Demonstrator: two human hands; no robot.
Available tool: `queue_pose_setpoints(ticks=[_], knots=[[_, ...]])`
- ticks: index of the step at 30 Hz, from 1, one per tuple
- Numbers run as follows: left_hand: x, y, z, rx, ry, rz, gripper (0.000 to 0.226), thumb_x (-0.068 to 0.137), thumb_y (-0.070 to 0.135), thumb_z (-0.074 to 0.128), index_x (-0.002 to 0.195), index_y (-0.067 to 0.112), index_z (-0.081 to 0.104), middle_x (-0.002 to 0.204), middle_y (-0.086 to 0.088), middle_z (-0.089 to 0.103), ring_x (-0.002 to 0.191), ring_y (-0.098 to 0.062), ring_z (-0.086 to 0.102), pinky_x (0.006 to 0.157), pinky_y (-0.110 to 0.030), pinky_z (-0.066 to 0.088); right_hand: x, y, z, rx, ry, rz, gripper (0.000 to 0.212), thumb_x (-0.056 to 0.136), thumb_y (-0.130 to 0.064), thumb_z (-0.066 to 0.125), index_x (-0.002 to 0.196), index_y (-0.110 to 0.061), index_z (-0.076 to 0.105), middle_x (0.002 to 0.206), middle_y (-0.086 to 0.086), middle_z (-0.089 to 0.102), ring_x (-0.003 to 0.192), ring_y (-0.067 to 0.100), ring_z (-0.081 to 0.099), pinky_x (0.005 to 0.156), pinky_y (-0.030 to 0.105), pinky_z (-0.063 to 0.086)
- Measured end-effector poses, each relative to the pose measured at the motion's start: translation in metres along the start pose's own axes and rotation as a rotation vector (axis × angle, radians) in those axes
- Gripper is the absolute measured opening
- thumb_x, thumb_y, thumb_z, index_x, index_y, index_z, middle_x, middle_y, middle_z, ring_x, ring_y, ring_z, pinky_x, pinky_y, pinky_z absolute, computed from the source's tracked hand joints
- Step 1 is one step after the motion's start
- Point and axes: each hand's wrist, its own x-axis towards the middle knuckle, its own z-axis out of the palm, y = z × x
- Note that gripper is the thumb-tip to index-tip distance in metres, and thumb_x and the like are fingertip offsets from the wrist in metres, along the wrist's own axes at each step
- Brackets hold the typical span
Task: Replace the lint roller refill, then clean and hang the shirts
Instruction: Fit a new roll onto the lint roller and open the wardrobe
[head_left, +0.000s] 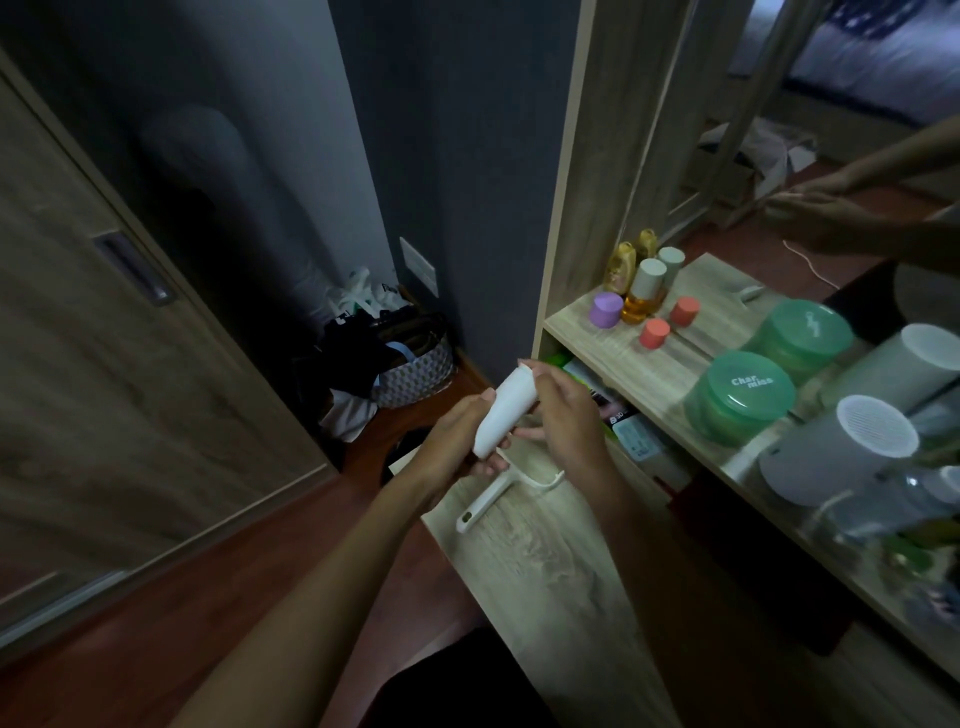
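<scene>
The left hand (457, 436) wrapped its fingers around the lower end of the white refill roll (504, 413), held in the air just above the empty lint roller handle (498, 491), probably to steady it. The right hand (558, 415) pinched the roll's upper end, seemingly peeling its wrapper or first sheet. The handle lay flat on the desk (545, 582), likely parked within reach to take the roll; no shirts were identifiable.

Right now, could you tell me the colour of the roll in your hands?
White roll, head view.
</scene>
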Motion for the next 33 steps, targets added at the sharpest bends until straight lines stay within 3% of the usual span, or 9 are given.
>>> queue_pose_setpoints(ticks=[7, 11, 17, 19, 21, 25, 28, 30, 33], knots=[[0.000, 0.011, -0.007, 0.069, -0.096, 0.053, 0.046, 0.096, 0.050, 0.044, 0.140, 0.040, 0.035, 0.085, -0.014, 0.069, 0.051, -0.023, 0.059, 0.045, -0.023, 0.042, 0.011, -0.004, -0.008, -0.059, -0.052, 0.009, 0.023, 0.097, -0.020, 0.050, 0.112, -0.016, 0.068, 0.116, 0.011, 0.060, 0.104, 0.026, 0.063, 0.066, 0.035, 0.061], [0.004, 0.019, -0.012, 0.098, -0.155, 0.023, 0.046, 0.098, 0.045, 0.045, 0.142, 0.046, 0.032, 0.110, -0.021, 0.064, 0.078, -0.036, 0.062, 0.054, -0.032, 0.048, 0.014, -0.004, -0.009, -0.088, -0.085, -0.022, 0.024, 0.096, -0.019, 0.053, 0.114, -0.010, 0.067, 0.111, 0.010, 0.063, 0.099, 0.018, 0.064, 0.071, 0.035, 0.061], [0.001, 0.031, -0.005, 0.177, -0.181, 0.018, 0.048, 0.101, 0.021, 0.029, 0.144, 0.042, 0.030, 0.132, -0.008, 0.048, 0.071, -0.022, 0.059, 0.039, -0.025, 0.046, 0.015, -0.005, -0.007, 0.026, -0.079, 0.074, 0.018, 0.096, -0.009, 0.052, 0.106, -0.010, 0.067, 0.109, 0.011, 0.064, 0.104, 0.026, 0.063, 0.070, 0.028, 0.059], [0.000, 0.032, -0.006, 0.203, -0.192, -0.001, 0.049, 0.100, 0.021, 0.027, 0.142, 0.045, 0.032, 0.124, -0.012, 0.053, 0.070, -0.029, 0.058, 0.040, -0.027, 0.047, 0.013, -0.006, -0.009, 0.064, -0.096, 0.113, 0.018, 0.096, -0.008, 0.051, 0.107, -0.007, 0.065, 0.114, 0.016, 0.063, 0.106, 0.029, 0.063, 0.073, 0.030, 0.059], [-0.003, 0.032, -0.006, 0.252, -0.197, -0.008, 0.048, 0.100, 0.023, 0.025, 0.141, 0.047, 0.032, 0.098, -0.017, 0.060, 0.060, -0.031, 0.059, 0.042, -0.029, 0.047, 0.010, -0.009, -0.008, 0.028, -0.100, 0.080, 0.016, 0.096, -0.009, 0.050, 0.104, -0.007, 0.064, 0.110, 0.014, 0.062, 0.100, 0.023, 0.063, 0.074, 0.027, 0.058], [-0.009, 0.032, -0.003, 0.281, -0.126, 0.004, 0.044, 0.102, 0.028, 0.025, 0.145, 0.028, 0.031, 0.079, -0.009, 0.061, 0.041, -0.022, 0.058, 0.039, -0.028, 0.046, 0.004, -0.008, 0.003, -0.058, -0.088, -0.001, 0.026, 0.099, -0.030, 0.046, 0.090, -0.019, 0.067, 0.096, 0.006, 0.068, 0.095, 0.019, 0.065, 0.085, 0.036, 0.055], [-0.017, 0.033, -0.001, 0.263, -0.110, 0.106, 0.037, 0.102, 0.030, 0.030, 0.135, 0.044, 0.040, 0.089, -0.011, 0.061, 0.046, -0.020, 0.060, 0.036, -0.026, 0.046, 0.002, -0.002, 0.012, -0.083, -0.110, -0.012, 0.037, 0.095, -0.051, 0.041, 0.112, -0.024, 0.062, 0.110, 0.001, 0.066, 0.106, 0.019, 0.064, 0.094, 0.041, 0.051], [-0.020, 0.033, -0.002, 0.205, -0.090, 0.134, 0.032, 0.102, 0.028, 0.031, 0.114, 0.050, 0.051, 0.097, -0.016, 0.058, 0.056, -0.017, 0.062, 0.038, -0.028, 0.048, 0.000, 0.000, 0.016, 0.053, -0.162, 0.016, 0.048, 0.097, -0.052, 0.038, 0.138, -0.029, 0.039, 0.130, -0.005, 0.052, 0.117, 0.018, 0.057, 0.100, 0.043, 0.047], [-0.020, 0.026, -0.003, -0.050, 0.004, 0.048, 0.027, 0.101, 0.027, 0.032, 0.108, 0.044, 0.051, 0.099, -0.015, 0.055, 0.067, -0.020, 0.061, 0.042, -0.029, 0.050, -0.001, 0.012, 0.019, 0.002, -0.014, 0.044, 0.060, 0.096, -0.053, 0.040, 0.148, -0.031, 0.023, 0.133, -0.003, 0.048, 0.110, 0.018, 0.060, 0.095, 0.044, 0.051]])
